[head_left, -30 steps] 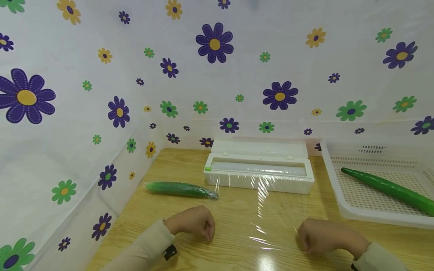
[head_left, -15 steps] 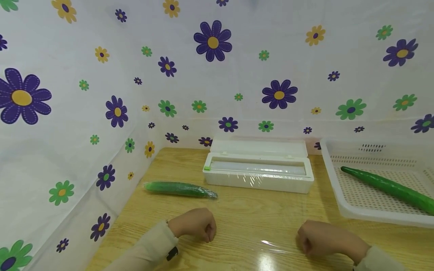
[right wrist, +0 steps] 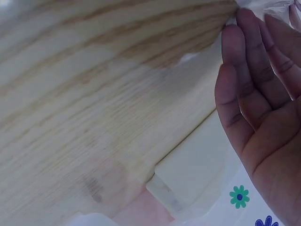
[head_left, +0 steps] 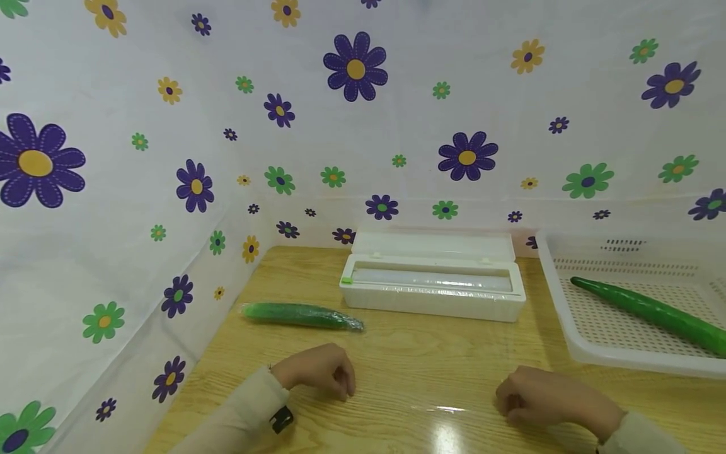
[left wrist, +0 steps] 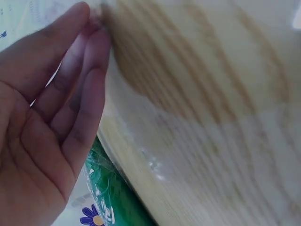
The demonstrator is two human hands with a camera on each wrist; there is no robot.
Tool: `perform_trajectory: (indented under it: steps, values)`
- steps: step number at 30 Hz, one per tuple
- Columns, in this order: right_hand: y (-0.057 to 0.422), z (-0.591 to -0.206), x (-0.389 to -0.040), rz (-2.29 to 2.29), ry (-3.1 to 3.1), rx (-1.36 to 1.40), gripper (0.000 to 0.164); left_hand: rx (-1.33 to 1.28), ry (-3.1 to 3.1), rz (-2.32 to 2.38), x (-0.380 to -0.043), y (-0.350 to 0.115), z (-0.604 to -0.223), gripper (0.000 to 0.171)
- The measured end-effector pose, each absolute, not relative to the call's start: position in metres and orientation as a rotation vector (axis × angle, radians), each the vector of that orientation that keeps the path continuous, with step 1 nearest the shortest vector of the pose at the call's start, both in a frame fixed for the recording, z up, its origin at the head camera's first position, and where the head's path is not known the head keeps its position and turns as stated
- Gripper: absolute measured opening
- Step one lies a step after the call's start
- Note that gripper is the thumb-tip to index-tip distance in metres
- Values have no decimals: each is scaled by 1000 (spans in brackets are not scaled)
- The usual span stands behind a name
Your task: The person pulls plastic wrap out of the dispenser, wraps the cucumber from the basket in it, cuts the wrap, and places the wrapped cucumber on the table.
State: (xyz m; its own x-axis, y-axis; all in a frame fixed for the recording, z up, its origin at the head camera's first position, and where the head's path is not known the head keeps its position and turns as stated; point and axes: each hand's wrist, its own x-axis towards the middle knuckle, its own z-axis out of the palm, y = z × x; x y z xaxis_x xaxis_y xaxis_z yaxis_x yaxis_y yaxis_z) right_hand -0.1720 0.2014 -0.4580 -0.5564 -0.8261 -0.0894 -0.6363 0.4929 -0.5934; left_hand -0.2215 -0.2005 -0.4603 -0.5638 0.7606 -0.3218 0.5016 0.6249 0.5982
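My L hand (head_left: 320,369) pinches clear film (head_left: 448,409) btwn thumb & fingertips; my R hand (head_left: 541,397) does likewise, w/ film bunched at the tips. Hands are well apart over the table (head_left: 283,271), film btwn them, hard to see bar a glint; can't tell if it's joined to the roll (head_left: 431,279). Roll sits in the white box (head_left: 431,304) beyond my hands, lid (head_left: 433,247) up at the back, green tab (head_left: 346,280) at L end. Wrapped cuke (head_left: 303,316) lies on the table just past my L hand, wrap crumpled at its R end. White basket (head_left: 646,367) is on my R, w/ 2nd cuke (head_left: 652,312) lying slantwise inside. Flowered sheet (head_left: 408,126) stands behind & along the L side.
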Motion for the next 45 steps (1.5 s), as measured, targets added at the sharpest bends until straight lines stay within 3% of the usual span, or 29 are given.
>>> perform_trajectory:
  steps: [4,11,20,45]
  values:
    - [199,-458,-170,-675,2412,-1146,25,991,2361,527,-218,-199,-463,16]
    - [199,-458,-168,-620,2438,-1122,26,973,2396,440,-217,-197,-457,14]
    - [194,-460,-171,-586,2461,-1146,31,1014,2439,370,-218,-190,-463,26]
    - [200,-453,-170,-560,2621,-1205,30,995,2471,343,-213,-191,-463,30]
